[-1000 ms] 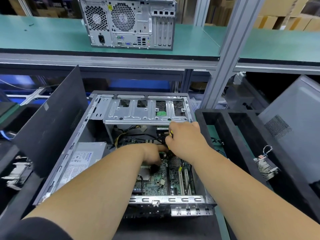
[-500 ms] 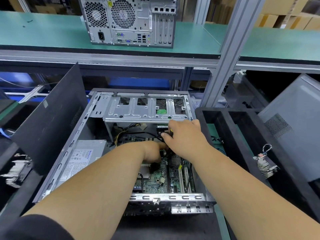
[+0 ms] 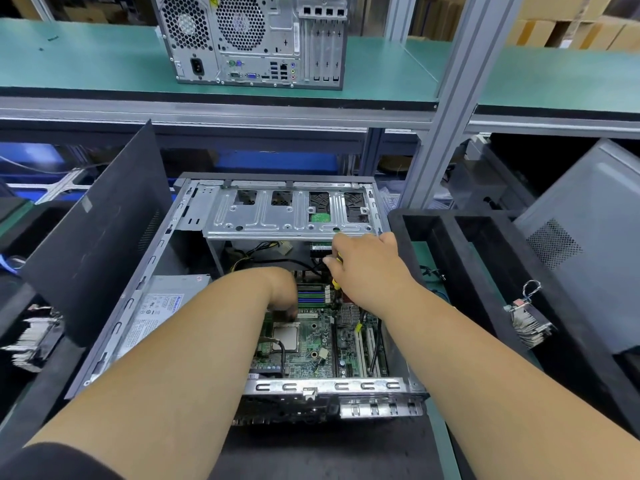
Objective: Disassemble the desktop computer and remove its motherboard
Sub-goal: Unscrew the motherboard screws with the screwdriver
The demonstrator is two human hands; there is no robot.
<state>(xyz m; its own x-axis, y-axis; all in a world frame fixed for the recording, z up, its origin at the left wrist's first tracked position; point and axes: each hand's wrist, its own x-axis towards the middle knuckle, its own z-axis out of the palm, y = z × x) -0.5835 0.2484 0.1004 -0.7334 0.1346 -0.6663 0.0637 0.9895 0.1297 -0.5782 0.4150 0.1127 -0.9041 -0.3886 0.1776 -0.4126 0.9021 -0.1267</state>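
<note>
The open desktop case (image 3: 138,299) lies on its side in front of me, and the green motherboard (image 3: 311,351) is screwed in on its floor. My left hand (image 3: 282,292) reaches down inside, fingertips on the board between the memory slots and the processor socket; its fingers are hidden. My right hand (image 3: 367,268) grips a yellow and black screwdriver (image 3: 336,284) just under the metal drive cage (image 3: 277,220), beside black cables (image 3: 294,263).
The power supply (image 3: 156,306) fills the case's left side. A black side panel (image 3: 97,237) leans at the left, with a heat sink (image 3: 34,337) below it. A black tray (image 3: 485,271) and a grey cover (image 3: 588,237) stand right. Another computer (image 3: 249,39) sits on the shelf.
My left hand has drawn back from beside the right hand to the board near the memory slots. The right hand stays under the drive cage with the screwdriver.
</note>
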